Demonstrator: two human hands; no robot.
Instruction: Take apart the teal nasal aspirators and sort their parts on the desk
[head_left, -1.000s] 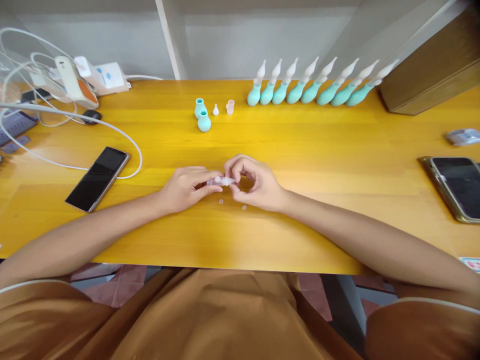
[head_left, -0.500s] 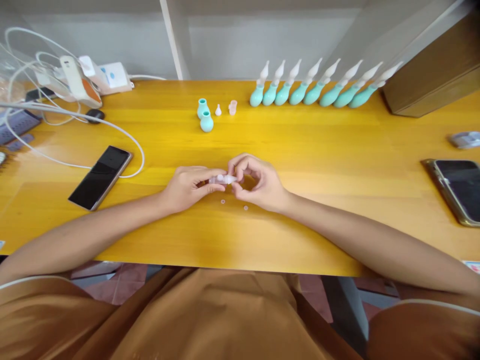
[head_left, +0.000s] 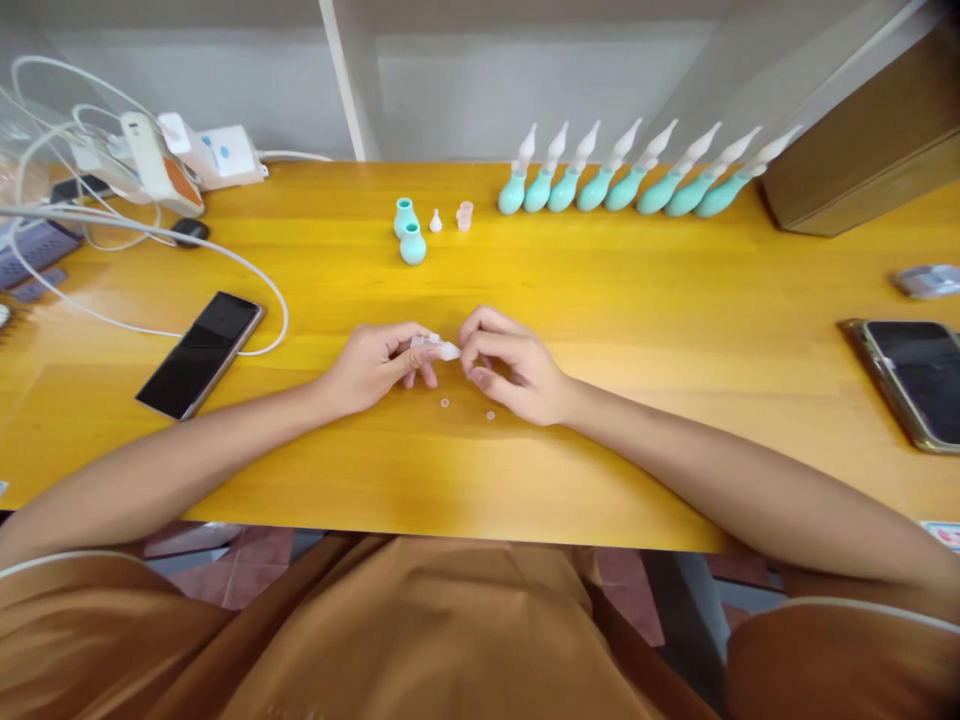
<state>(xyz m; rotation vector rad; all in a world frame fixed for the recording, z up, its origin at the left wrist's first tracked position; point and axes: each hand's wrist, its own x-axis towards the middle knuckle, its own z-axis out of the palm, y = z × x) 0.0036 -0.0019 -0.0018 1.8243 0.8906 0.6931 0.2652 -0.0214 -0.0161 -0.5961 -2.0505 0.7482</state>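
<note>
Counter (head_left: 637,290), rear right: eight nozzled bulbs (head_left: 620,190) in a row, just left of a box (head_left: 862,150); rear centre: two separate bulbs (head_left: 412,246), one before the other, with a small nozzle (head_left: 436,224) and a connector (head_left: 465,217) to their right; front centre: a nozzle piece (head_left: 448,351) between left hand (head_left: 371,368) and right hand (head_left: 517,370), two rings (head_left: 445,403) in front; left: a phone (head_left: 200,355), chargers (head_left: 226,158) behind it; far right: a second phone (head_left: 919,380), before the box

Left hand (head_left: 367,370) and right hand (head_left: 521,370) are bare, as are both forearms (head_left: 225,438). Behind the hands, past the forearms, come short brown sleeves (head_left: 90,620) with thin white edging (head_left: 847,602); between them, a softly creased brown shirt front (head_left: 450,630).
</note>
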